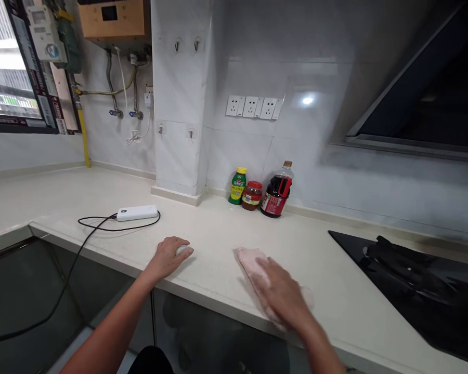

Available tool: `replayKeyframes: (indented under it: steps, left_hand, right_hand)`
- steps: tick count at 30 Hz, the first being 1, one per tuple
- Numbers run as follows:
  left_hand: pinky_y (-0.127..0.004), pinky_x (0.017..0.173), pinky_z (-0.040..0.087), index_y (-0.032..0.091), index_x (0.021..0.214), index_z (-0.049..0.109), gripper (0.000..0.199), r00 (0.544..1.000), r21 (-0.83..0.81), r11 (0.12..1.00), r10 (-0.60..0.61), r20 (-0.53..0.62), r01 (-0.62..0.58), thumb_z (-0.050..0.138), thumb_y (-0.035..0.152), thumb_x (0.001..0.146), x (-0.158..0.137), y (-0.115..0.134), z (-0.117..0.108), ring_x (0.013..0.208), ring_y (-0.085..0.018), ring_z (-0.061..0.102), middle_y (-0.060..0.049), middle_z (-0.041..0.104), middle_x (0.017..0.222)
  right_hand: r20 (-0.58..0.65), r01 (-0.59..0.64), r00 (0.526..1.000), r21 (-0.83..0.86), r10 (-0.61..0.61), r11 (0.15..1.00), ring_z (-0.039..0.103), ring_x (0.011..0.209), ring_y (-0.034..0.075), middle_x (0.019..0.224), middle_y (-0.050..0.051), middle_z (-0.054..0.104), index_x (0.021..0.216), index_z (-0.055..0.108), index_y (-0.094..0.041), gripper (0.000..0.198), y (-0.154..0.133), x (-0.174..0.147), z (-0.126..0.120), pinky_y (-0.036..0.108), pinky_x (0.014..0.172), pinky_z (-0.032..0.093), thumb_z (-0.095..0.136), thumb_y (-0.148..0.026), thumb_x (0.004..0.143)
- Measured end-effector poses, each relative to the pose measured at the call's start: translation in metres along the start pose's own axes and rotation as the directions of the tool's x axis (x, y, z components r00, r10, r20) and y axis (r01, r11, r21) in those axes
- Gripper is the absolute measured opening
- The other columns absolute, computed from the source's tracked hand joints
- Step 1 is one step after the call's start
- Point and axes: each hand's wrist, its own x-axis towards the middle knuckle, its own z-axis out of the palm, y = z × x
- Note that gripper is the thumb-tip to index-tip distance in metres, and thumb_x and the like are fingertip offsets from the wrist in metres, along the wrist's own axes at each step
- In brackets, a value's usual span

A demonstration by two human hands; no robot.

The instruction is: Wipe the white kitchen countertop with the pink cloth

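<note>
On the white countertop [214, 249], my right hand [281, 291] presses down on a pale pink cloth [251, 259], slightly blurred by motion. The cloth reaches over the counter's front edge and shows on both sides of the hand. To its left, my left hand [169, 257] rests near the front edge with fingers curled. Something small, pale and rounded [183, 250] shows between its thumb and fingers; I cannot tell what it is.
By the wall stand a green bottle [237, 187], a red-lidded jar [251, 196] and a large dark sauce bottle [276, 192]. A white power bank [137, 213] with a black cable [68, 270] lies left. A black gas stove [409, 280] is at right, beneath a range hood [425, 104].
</note>
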Motion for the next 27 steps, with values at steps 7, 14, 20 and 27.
replayKeyframes:
  steps: [7,14,20,27]
  left_hand:
    - [-0.048,0.1,0.043,0.026,0.107,0.073,0.038,0.999,0.059,0.997,0.04,-0.031,-0.038,0.051,0.054,0.093,0.0,0.001,0.006,0.117,-0.03,0.058,-0.009,0.069,0.118]
    - [-0.043,0.1,0.044,0.028,0.106,0.073,0.037,0.998,0.101,0.994,0.055,-0.014,-0.053,0.042,0.046,0.098,0.006,-0.005,0.007,0.115,-0.027,0.059,-0.007,0.069,0.117]
    - [-0.046,0.098,0.045,0.027,0.109,0.071,0.04,0.997,0.12,0.99,0.069,0.014,-0.071,0.044,0.051,0.096,0.001,-0.001,0.003,0.117,-0.031,0.058,-0.009,0.067,0.12]
    - [-0.048,0.098,0.045,0.025,0.11,0.069,0.038,0.997,0.121,0.99,0.076,0.011,-0.077,0.046,0.051,0.094,-0.002,0.005,0.001,0.117,-0.032,0.058,-0.01,0.066,0.12]
  right_hand:
    - [0.158,0.308,0.94,-0.02,-0.301,0.951,0.034,0.142,0.032,0.152,0.01,0.042,0.135,0.054,-0.029,0.048,-0.082,-0.021,0.052,0.056,0.115,0.03,0.054,-0.045,0.091]
    - [0.189,0.435,0.882,0.027,-0.432,0.9,0.044,0.133,0.022,0.14,0.001,0.054,0.128,0.056,-0.032,0.039,-0.096,-0.017,0.055,0.042,0.114,0.036,0.055,-0.038,0.089]
    - [0.095,0.123,0.989,-0.079,-0.116,0.989,0.05,0.127,0.029,0.137,0.008,0.058,0.125,0.06,-0.025,0.046,0.018,-0.037,-0.016,0.053,0.107,0.04,0.037,-0.05,0.093]
    - [-0.222,-0.471,0.879,-0.256,0.422,0.844,0.051,0.127,0.041,0.141,0.008,0.056,0.136,0.052,-0.034,0.075,0.171,-0.074,-0.098,0.064,0.101,0.041,0.034,-0.078,0.078]
